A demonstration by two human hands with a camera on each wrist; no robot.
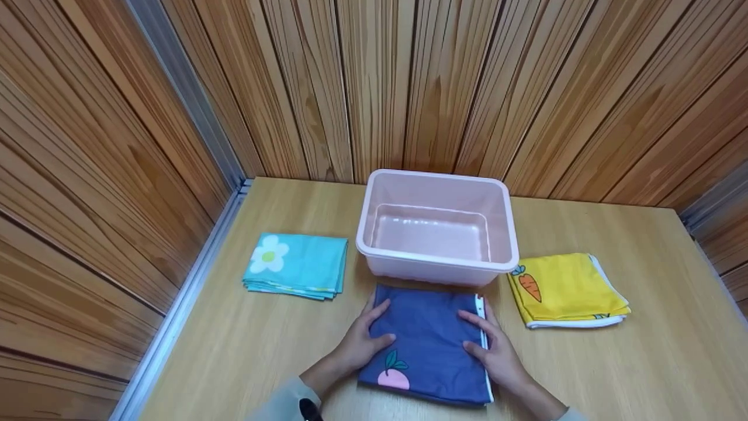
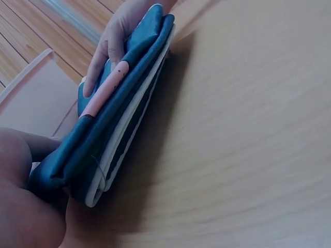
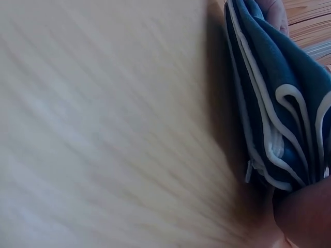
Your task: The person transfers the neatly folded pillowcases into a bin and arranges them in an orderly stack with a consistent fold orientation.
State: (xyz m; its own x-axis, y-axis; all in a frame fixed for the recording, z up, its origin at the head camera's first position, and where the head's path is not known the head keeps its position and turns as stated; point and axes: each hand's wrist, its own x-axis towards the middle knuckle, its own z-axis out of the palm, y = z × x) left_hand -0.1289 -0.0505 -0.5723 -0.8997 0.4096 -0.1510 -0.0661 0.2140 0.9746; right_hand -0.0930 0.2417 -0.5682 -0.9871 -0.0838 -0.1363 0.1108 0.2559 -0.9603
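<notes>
A folded dark blue cloth [image 1: 429, 333] with a pink fruit print and white edging lies in front of the pink bin in the head view. My left hand [image 1: 363, 338] grips its left side, thumb on top and some fingertips hidden at the edge. On the opposite side my right hand [image 1: 495, 349] holds the white-edged border, thumb also on top. The left wrist view shows the layered edge of the blue cloth [image 2: 111, 119] over a shadow. Several folds with white piping appear on the cloth [image 3: 274, 103] in the right wrist view.
Behind the blue cloth stands a pink plastic bin [image 1: 374, 263] with nothing inside. A folded turquoise cloth [image 1: 307, 263] with a white flower lies to its left, a folded yellow cloth [image 1: 561, 286] with a carrot to its right. Wood-patterned walls [image 1: 380, 88] enclose the table [image 1: 234, 362].
</notes>
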